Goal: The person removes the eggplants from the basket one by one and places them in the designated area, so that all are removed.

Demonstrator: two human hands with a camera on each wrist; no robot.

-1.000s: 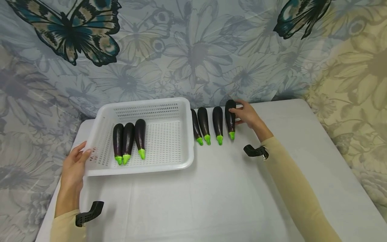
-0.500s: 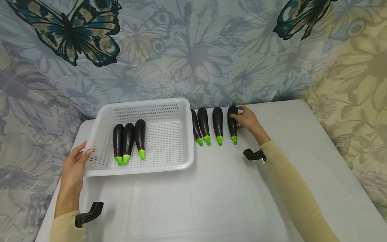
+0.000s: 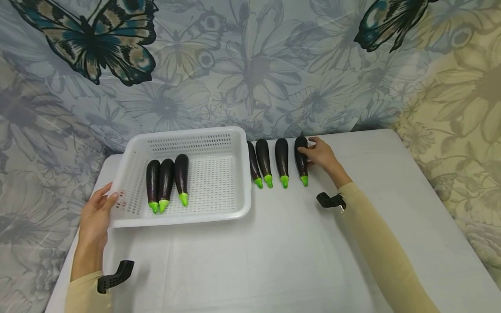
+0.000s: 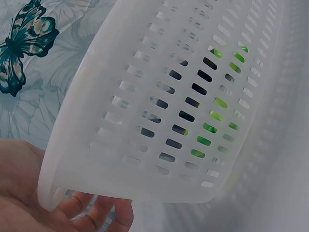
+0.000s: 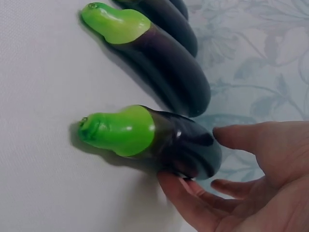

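At the left end of a white perforated plastic basket (image 3: 180, 221), my left hand (image 3: 94, 217) grips the rim; the left wrist view has its fingers (image 4: 94, 212) reaching beneath that edge. Three dark eggplants (image 3: 182, 174) with green caps lie in the basket's left half. My right hand (image 3: 322, 154) holds the rightmost eggplant (image 3: 301, 158) of a row on the table, near the back edge. The right wrist view shows thumb and fingers on either side of this eggplant's rounded end, its green cap pointing away from the palm.
Left of the held eggplant lie a neighbouring eggplant (image 3: 282, 158), another eggplant (image 3: 263, 158) and a last eggplant (image 3: 254, 167) partly hidden by the basket's right rim. A white cloth covers the table (image 3: 242, 265). Behind it hangs a fabric backdrop (image 3: 254, 65) with flowers and butterflies.
My right hand has brought the held eggplant down and slightly right, level with the row, over the first half second. Since then it has stayed nearly still. My left hand and the basket have not moved.
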